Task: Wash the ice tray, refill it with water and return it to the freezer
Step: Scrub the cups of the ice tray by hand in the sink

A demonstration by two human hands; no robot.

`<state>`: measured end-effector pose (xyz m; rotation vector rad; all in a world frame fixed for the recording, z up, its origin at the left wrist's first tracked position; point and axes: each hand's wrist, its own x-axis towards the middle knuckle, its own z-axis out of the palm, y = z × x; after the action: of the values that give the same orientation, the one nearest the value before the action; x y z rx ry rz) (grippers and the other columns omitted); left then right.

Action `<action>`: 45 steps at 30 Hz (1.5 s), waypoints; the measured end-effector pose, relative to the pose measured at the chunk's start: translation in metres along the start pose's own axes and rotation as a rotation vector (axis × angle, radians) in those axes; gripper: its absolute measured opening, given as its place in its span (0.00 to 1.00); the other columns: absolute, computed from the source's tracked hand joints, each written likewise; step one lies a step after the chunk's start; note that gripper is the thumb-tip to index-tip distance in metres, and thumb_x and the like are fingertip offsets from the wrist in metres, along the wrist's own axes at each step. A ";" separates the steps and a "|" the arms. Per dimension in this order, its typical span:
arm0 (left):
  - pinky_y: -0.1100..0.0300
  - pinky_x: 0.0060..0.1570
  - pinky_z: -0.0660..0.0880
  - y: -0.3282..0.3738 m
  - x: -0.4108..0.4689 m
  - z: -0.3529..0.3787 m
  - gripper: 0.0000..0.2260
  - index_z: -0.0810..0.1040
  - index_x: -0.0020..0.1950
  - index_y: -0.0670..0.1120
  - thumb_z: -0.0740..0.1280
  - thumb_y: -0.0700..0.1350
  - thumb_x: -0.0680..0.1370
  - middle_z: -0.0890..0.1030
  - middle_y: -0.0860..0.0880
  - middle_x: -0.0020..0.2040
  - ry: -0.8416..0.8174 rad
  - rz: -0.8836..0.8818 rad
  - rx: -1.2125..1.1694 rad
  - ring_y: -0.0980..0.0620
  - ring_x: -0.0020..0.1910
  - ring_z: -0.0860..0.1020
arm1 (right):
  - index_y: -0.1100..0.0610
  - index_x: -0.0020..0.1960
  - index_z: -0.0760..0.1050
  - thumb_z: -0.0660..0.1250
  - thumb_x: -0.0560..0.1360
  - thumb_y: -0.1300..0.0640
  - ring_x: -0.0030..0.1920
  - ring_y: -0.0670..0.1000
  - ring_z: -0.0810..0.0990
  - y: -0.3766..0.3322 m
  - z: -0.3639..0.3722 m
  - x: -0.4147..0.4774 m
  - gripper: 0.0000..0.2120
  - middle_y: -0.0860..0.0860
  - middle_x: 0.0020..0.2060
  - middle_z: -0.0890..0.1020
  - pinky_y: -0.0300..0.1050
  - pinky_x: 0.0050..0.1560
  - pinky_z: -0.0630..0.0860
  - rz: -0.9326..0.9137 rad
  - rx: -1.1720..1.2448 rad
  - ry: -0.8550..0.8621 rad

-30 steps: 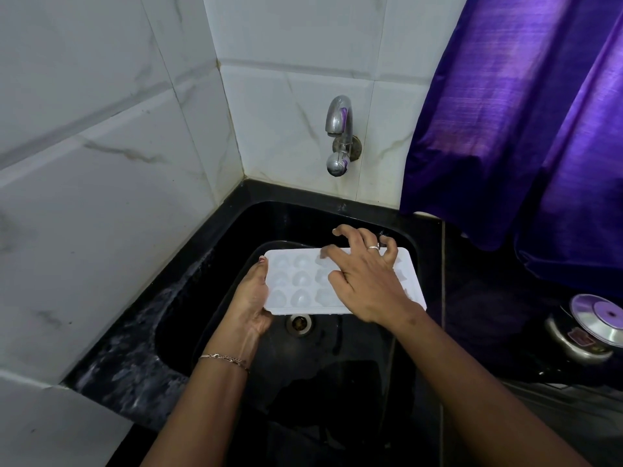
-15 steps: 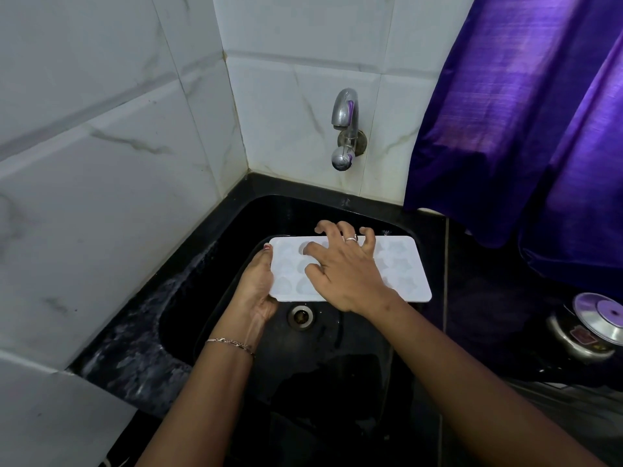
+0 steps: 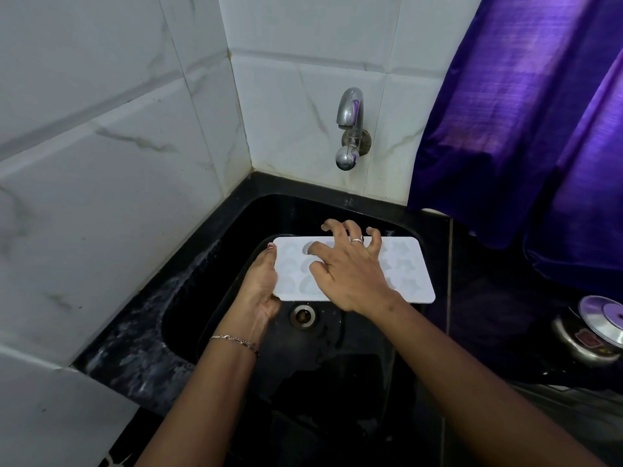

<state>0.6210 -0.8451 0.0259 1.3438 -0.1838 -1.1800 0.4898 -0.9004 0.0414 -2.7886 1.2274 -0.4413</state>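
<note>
A white ice tray (image 3: 406, 274) with moulded hollows lies level over the black sink (image 3: 357, 205), just above the drain. My left hand (image 3: 261, 284) grips its left end from the side. My right hand (image 3: 349, 267) lies on top of the tray with its fingers spread and bent, fingertips in the hollows and over the far edge. The middle of the tray is hidden under this hand. The steel tap (image 3: 350, 128) on the tiled wall stands above the tray; no water runs from it.
The drain (image 3: 303, 315) sits just in front of the tray. White marbled tiles close the left and back. A purple curtain (image 3: 526, 106) hangs at the right. A steel pot with a lid (image 3: 593, 328) stands on the dark counter at the right edge.
Both hands and the tray have shifted slightly away from me, toward the tap. My right hand has slid leftward across the tray, baring more of its right end.
</note>
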 end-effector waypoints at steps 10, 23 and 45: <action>0.50 0.43 0.80 0.000 -0.002 0.004 0.17 0.77 0.53 0.44 0.53 0.51 0.85 0.84 0.43 0.47 -0.034 0.004 -0.032 0.45 0.43 0.83 | 0.44 0.58 0.76 0.46 0.70 0.44 0.69 0.53 0.62 -0.004 -0.005 0.004 0.25 0.49 0.69 0.66 0.55 0.64 0.48 -0.012 0.017 0.055; 0.51 0.44 0.78 0.000 -0.010 0.012 0.17 0.76 0.53 0.41 0.51 0.50 0.85 0.82 0.40 0.46 -0.092 -0.037 -0.142 0.44 0.43 0.81 | 0.43 0.60 0.76 0.41 0.70 0.43 0.69 0.55 0.61 -0.019 0.008 0.009 0.30 0.51 0.70 0.65 0.58 0.65 0.46 -0.063 -0.020 -0.029; 0.54 0.35 0.81 -0.010 -0.003 -0.002 0.19 0.76 0.59 0.41 0.52 0.51 0.84 0.83 0.40 0.49 -0.076 -0.021 -0.098 0.45 0.40 0.84 | 0.42 0.61 0.75 0.42 0.70 0.45 0.70 0.55 0.60 -0.019 0.014 0.004 0.29 0.51 0.71 0.64 0.58 0.66 0.45 -0.069 -0.009 -0.022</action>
<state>0.6155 -0.8399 0.0184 1.2192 -0.1646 -1.2427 0.5097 -0.8911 0.0324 -2.8426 1.1354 -0.4086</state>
